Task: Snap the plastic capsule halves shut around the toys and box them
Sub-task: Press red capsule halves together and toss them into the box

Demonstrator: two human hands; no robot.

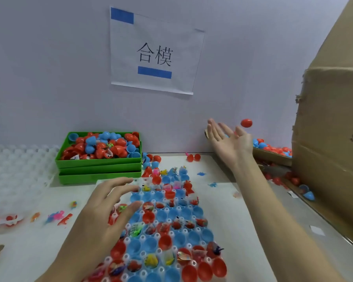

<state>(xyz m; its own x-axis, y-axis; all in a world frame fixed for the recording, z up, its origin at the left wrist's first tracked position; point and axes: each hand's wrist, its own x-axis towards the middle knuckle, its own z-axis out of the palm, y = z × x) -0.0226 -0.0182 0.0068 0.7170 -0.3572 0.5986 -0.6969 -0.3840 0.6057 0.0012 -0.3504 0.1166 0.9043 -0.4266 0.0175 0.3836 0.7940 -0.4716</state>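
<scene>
both hands, left hand (110, 202) and right hand (228, 139), spread empty above the white table (243, 210) by a lilac wall (49, 68).

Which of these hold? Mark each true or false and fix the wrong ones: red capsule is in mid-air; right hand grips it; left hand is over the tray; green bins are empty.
1. The red capsule is in mid-air. True.
2. The right hand grips it. False: the palm is open, apart from the capsule.
3. The left hand is over the capsule tray. True.
4. The green bins are empty. False: the top one holds red and blue capsule halves.
</scene>
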